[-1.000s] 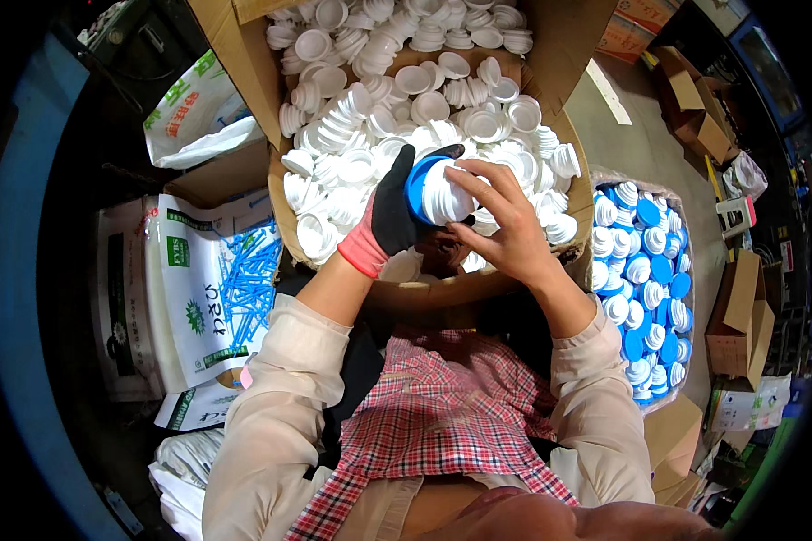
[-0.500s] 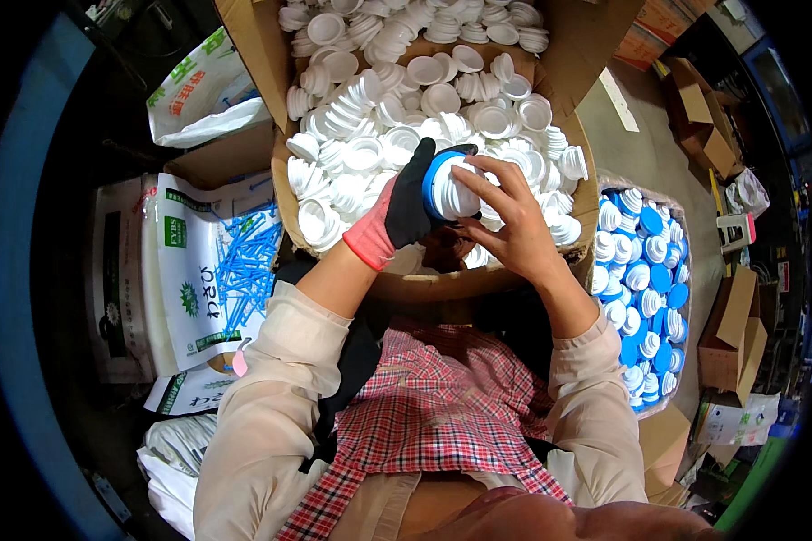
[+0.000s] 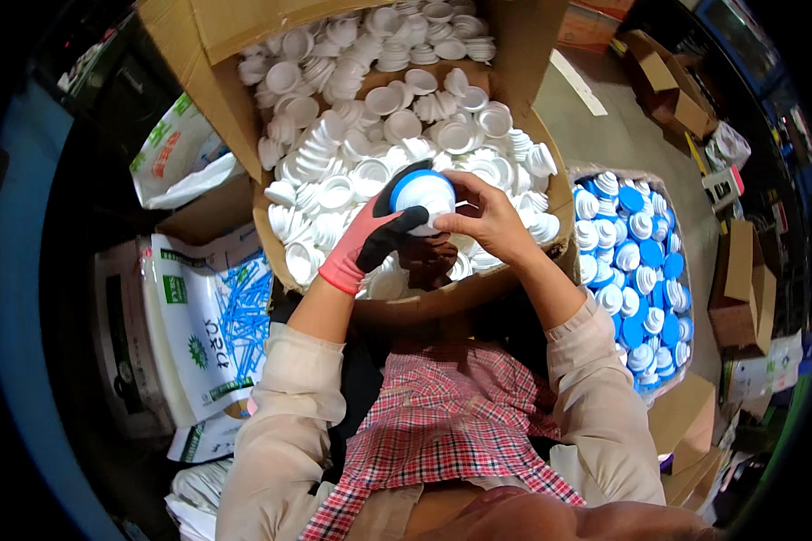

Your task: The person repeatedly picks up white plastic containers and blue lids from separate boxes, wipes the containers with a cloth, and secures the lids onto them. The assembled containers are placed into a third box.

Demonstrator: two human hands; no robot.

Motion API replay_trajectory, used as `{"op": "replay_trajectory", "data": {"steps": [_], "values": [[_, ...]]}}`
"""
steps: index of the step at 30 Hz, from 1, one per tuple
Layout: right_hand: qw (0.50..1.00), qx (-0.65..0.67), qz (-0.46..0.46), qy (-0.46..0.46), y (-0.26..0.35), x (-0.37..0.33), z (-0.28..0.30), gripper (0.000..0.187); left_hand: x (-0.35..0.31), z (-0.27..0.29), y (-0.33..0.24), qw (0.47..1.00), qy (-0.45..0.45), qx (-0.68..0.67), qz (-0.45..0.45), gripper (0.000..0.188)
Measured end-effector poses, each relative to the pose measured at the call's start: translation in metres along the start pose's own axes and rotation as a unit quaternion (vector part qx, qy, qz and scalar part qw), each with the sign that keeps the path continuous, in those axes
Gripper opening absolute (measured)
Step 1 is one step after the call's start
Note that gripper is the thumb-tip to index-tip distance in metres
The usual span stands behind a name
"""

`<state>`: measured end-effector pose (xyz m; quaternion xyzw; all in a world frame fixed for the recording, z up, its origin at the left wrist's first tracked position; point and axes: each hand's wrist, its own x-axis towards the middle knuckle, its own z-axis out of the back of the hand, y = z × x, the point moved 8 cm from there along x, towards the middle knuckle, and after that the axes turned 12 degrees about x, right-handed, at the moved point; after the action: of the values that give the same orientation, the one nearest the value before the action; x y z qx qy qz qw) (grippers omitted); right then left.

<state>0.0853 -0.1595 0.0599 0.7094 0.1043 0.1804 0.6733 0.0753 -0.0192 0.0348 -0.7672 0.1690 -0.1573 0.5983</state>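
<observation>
A blue-rimmed white plastic cap [image 3: 427,194] with a stepped, dome-like shape is held between both hands over the open cardboard box. My left hand [image 3: 370,242], in a pink glove with black fingers, grips it from the left, thumb across its lower side. My bare right hand [image 3: 493,224] pinches it from the right, index finger near the top and thumb lower down. Under and around the hands lie many loose white stepped plastic pieces [image 3: 336,193], filling the cardboard box [image 3: 460,296]. The box's near wall is just below my wrists.
To the right stands a lined container of blue-and-white caps [image 3: 641,275]. On the left, thin blue plastic sticks [image 3: 244,307] lie on a white printed bag [image 3: 188,338]. Opened cardboard boxes [image 3: 740,279] stand on the floor at the far right.
The cap has been turned, so its white side now faces up more. My left thumb has come round to its near side. The whole view has shifted a little.
</observation>
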Motion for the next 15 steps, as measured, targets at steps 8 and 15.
{"op": "replay_trajectory", "data": {"steps": [8,15], "values": [[0.999,-0.012,0.022,-0.034,0.001,-0.007,0.012,0.064,-0.004,0.006,0.007,0.984,-0.067,0.161,-0.04,0.053],[0.991,0.127,0.004,-0.029,0.0,-0.002,0.019,0.038,0.001,-0.007,0.003,0.989,-0.06,0.116,-0.075,0.065]]}}
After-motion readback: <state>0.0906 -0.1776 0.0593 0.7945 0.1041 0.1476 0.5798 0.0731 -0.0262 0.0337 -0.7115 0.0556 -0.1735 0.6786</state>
